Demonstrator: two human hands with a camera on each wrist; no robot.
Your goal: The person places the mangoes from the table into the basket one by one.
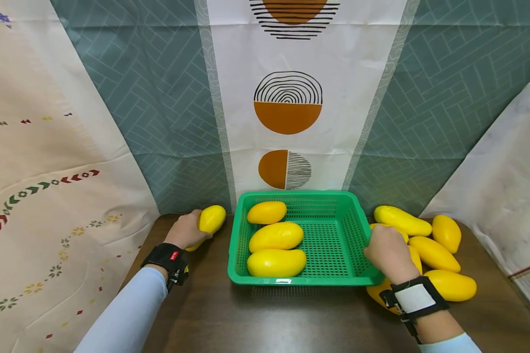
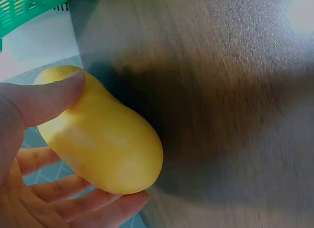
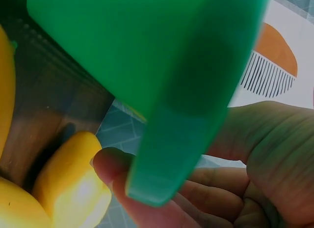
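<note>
On the left of the table, my left hand (image 1: 187, 230) holds a yellow mango (image 1: 213, 218). The left wrist view shows the thumb across this mango (image 2: 110, 139) and the fingers curled along its other side. A green plastic basket (image 1: 296, 281) stands in the middle with three mangoes lying along its left part, among them an upper one (image 1: 267, 213). My right hand (image 1: 388, 250) grips the basket's right rim. Seen from the right wrist, the rim (image 3: 171, 154) passes between thumb and fingers.
Several more mangoes, such as a long one (image 1: 402, 220) and a nearer one (image 1: 451, 285), lie on the dark wooden table (image 1: 291, 318) right of the basket, partly behind my right hand. A patterned cloth (image 1: 287, 54) hangs behind the basket.
</note>
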